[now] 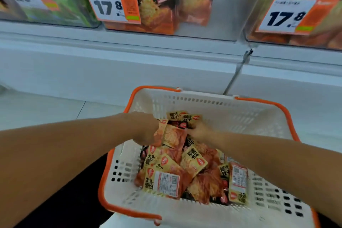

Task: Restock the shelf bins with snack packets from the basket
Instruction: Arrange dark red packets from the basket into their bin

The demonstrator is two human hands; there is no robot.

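Reaching down into the white basket (203,214) with the orange rim, the person has both hands buried among the snack packets (185,168), which lie in a loose heap across the basket's floor, some face up, some showing their barcode backs. The left hand (146,129) curls round an orange packet (174,137) at the far side of the heap, lifting its edge clear of the rest, probably so it comes away alone. The right hand (200,131) sits just beside it, fingers bent onto the yellow packets (185,116) at the back; whether it truly pinches one or only steadies the pile I cannot tell. The basket stands on the floor right below the shelf, close enough that the lift is short. Above, the clear shelf bins (231,15) wait behind their price tags (111,4); the middle one holds dark and orange packets and looks to have room at its right side.
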